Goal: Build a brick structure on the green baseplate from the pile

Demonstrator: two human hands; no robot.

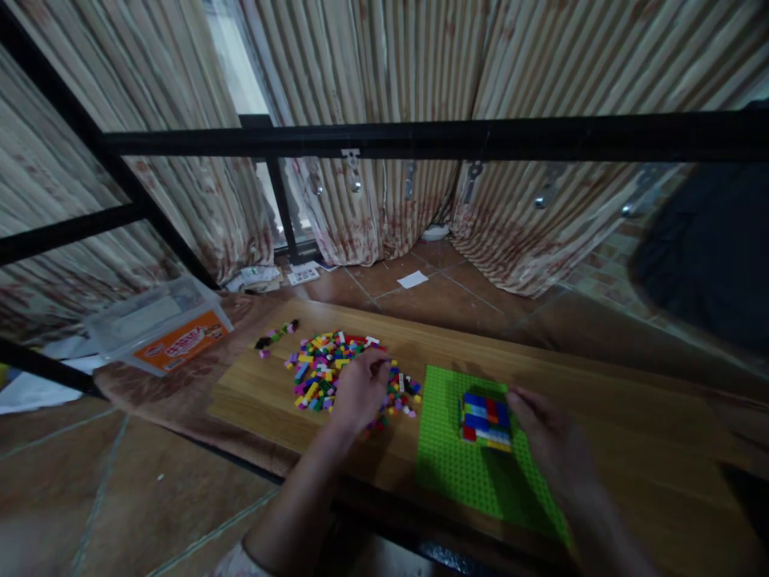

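Observation:
My left hand (360,391) is over a spread pile of small coloured toy bricks (312,393), its fingers curled together. Whatever is between those fingertips is too small to make out. On the wooden tabletop, right of the pile, lies a studded green baseplate (444,465). A low block of joined bricks (485,418), mostly blue with red, white and yellow, sits on the baseplate's upper part. My right hand (549,429) is at the plate's far right edge, beside this block, thumb and fingers closed at the edge; part of its grip is hidden.
A clear plastic box (159,320) with an orange label stands left of the wooden board (630,449). A few joined bricks (276,336) lie apart near the board's left end. Beyond are a black metal rail (420,140), striped curtains (372,64) and papers (412,279) on the tiled floor.

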